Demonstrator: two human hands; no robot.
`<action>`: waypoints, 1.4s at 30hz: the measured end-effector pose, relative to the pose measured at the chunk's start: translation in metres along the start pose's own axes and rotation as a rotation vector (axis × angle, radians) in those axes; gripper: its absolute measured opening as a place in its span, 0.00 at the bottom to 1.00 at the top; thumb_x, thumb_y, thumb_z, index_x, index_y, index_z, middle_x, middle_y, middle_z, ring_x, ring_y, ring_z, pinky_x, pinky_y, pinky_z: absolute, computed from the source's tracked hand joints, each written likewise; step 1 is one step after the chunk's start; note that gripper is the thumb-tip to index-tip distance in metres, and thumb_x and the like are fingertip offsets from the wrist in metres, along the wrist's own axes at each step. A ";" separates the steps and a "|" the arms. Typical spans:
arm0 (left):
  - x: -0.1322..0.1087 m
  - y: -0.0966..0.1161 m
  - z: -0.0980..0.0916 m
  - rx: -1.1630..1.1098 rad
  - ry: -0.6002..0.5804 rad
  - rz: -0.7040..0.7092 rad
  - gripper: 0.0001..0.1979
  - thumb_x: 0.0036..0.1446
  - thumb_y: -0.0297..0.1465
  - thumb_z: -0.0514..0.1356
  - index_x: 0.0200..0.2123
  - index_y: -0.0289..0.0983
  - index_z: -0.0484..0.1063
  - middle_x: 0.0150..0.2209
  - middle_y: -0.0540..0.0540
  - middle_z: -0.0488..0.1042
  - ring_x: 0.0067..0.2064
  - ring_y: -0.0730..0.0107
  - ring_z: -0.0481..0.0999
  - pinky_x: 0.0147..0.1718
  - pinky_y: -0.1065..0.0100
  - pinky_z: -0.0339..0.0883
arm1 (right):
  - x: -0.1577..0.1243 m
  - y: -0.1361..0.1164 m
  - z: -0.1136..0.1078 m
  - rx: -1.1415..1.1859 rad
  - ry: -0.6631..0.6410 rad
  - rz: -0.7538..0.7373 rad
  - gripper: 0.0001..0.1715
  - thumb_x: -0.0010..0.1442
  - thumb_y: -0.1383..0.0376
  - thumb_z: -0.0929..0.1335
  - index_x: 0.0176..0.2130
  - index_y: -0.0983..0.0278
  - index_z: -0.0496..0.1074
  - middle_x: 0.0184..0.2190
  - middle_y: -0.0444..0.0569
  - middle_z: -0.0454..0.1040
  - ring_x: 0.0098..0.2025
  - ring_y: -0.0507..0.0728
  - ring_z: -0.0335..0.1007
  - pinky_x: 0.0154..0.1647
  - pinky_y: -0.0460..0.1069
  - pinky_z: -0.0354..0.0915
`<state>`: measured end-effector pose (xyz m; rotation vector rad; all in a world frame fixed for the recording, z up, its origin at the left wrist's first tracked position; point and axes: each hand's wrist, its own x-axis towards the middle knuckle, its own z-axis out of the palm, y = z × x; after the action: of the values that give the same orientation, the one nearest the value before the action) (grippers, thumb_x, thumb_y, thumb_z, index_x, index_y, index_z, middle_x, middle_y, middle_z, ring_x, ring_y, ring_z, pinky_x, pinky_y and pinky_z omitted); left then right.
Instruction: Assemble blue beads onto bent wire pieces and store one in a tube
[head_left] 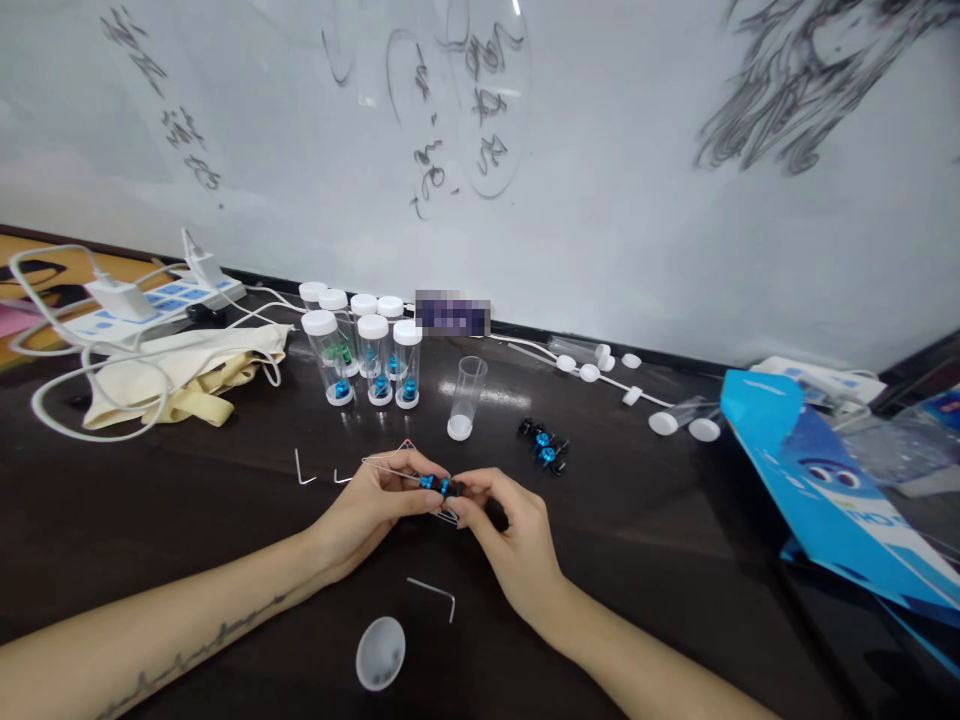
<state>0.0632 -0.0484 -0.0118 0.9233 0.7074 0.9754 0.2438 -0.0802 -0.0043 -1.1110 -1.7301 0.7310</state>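
Observation:
Close together over the middle of the dark table, my left hand (375, 505) and my right hand (517, 525) pinch one small blue-and-black metal part (431, 483) from its two sides. Thin pale wire-like rods (386, 461) stick out around the left fingers, one with a red tip; what they belong to is unclear. Just beyond my right hand lie similar blue-and-black parts (546, 447). An L-shaped hex key (435, 587) rests in front of the hands, near a white cap (380, 653) holding small dark bits. Two smaller hex keys, one of them here (301, 470), lie to the left.
Several white-capped clear tubes (373, 355) with blue or green parts stand at the back left, with an uncapped tube (469, 395) nearby. Left are a cream cloth bag (172, 375) and power strip (165, 300). Loose caps (589, 373) and a blue package (817, 470) lie right.

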 end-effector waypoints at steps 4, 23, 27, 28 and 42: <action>0.000 0.001 0.001 -0.009 -0.001 0.003 0.09 0.44 0.23 0.72 0.31 0.35 0.80 0.31 0.46 0.80 0.33 0.70 0.78 0.36 0.71 0.70 | 0.001 -0.001 -0.001 -0.010 -0.014 0.012 0.05 0.64 0.64 0.68 0.38 0.62 0.74 0.26 0.42 0.73 0.28 0.52 0.70 0.32 0.47 0.65; 0.000 0.001 -0.001 -0.048 0.068 0.000 0.10 0.45 0.24 0.72 0.34 0.35 0.80 0.30 0.47 0.81 0.32 0.72 0.79 0.36 0.72 0.70 | -0.004 0.003 -0.002 0.032 0.011 -0.010 0.17 0.71 0.61 0.58 0.48 0.62 0.72 0.29 0.45 0.73 0.31 0.54 0.72 0.38 0.50 0.66; 0.001 0.000 -0.002 -0.046 0.074 0.001 0.10 0.45 0.24 0.72 0.34 0.35 0.80 0.29 0.47 0.81 0.32 0.71 0.79 0.36 0.71 0.70 | -0.004 0.002 -0.003 0.025 0.011 -0.016 0.17 0.71 0.61 0.58 0.50 0.61 0.71 0.29 0.45 0.73 0.32 0.54 0.72 0.39 0.50 0.65; 0.001 0.000 -0.002 -0.041 0.070 0.002 0.10 0.45 0.24 0.72 0.34 0.35 0.80 0.29 0.47 0.81 0.32 0.70 0.79 0.36 0.71 0.70 | -0.004 0.002 -0.003 0.029 0.007 -0.018 0.17 0.71 0.61 0.58 0.49 0.61 0.71 0.29 0.45 0.73 0.32 0.54 0.72 0.38 0.50 0.65; 0.003 0.000 -0.002 -0.059 0.046 -0.004 0.10 0.46 0.24 0.71 0.34 0.35 0.80 0.29 0.48 0.81 0.32 0.74 0.78 0.36 0.74 0.70 | -0.004 0.003 -0.002 0.042 -0.008 -0.019 0.17 0.71 0.61 0.57 0.48 0.61 0.72 0.29 0.44 0.72 0.32 0.53 0.71 0.38 0.49 0.64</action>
<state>0.0625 -0.0453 -0.0130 0.8496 0.7152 1.0119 0.2477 -0.0825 -0.0072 -1.0631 -1.7221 0.7579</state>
